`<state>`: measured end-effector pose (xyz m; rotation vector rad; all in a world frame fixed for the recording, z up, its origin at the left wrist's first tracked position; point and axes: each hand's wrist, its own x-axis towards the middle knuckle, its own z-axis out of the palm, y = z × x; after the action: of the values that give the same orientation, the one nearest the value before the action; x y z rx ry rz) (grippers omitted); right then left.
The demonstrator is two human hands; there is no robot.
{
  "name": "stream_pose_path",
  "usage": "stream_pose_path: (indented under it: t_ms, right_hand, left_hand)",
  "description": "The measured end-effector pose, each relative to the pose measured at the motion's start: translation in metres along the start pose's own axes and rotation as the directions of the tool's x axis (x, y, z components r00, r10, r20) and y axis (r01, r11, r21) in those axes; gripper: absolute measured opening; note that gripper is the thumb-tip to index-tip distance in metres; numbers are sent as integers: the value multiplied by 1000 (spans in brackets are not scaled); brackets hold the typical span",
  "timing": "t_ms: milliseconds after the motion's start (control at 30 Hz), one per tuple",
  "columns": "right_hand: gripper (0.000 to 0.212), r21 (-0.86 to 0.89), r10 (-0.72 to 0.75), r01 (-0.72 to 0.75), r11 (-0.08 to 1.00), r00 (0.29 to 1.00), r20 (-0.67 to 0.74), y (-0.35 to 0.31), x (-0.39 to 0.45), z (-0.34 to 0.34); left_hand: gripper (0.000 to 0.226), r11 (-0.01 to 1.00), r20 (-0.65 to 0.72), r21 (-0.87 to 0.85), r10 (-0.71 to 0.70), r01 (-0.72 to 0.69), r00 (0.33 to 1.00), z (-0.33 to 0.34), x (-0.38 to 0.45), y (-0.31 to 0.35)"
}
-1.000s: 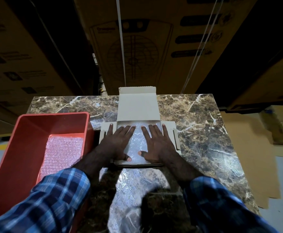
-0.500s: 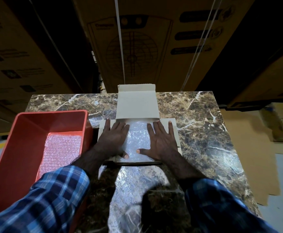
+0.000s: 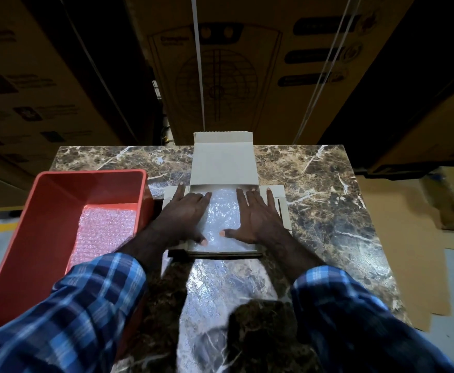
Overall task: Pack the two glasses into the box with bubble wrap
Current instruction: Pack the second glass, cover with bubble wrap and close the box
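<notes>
While both hands (flat, fingers spread) still press the bubble wrap [image 3: 222, 216] — they've slid apart — box [image 3: 224, 168] unmoved.

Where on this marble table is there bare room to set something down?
Bare marble table lies right of the box, and in a strip behind the red bin. The centre is crowded: both hands press bubble wrap, which trails toward the near edge.

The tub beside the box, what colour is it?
Orange-red; the tub shows best in the head view, the only one.
</notes>
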<state>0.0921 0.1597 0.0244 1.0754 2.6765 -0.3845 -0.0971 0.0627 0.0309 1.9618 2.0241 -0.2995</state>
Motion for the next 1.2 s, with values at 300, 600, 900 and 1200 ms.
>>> stream_pose_path:
  t_ms: [300, 600, 900, 1200]
  right_hand:
    - [44, 314, -100, 275, 909, 874, -476, -66, -53, -3]
    - [19, 26, -574, 681, 731, 636, -516, -217, -74, 4]
    - [18, -84, -572, 567, 819, 798, -189, -245, -74, 25]
    - [21, 52, -524, 583, 811, 762, -380, -241, -71, 36]
  left_hand:
    - [41, 900, -592, -430, -221, -72, 775, -13, -111, -18]
    - [54, 879, -18, -385, -312, 282, 950, 53, -241, -97]
    - [41, 922, 373, -157, -276, 354, 886, 85, -230, -97]
    - [41, 984, -42, 19, -175, 176, 984, 116, -219, -113]
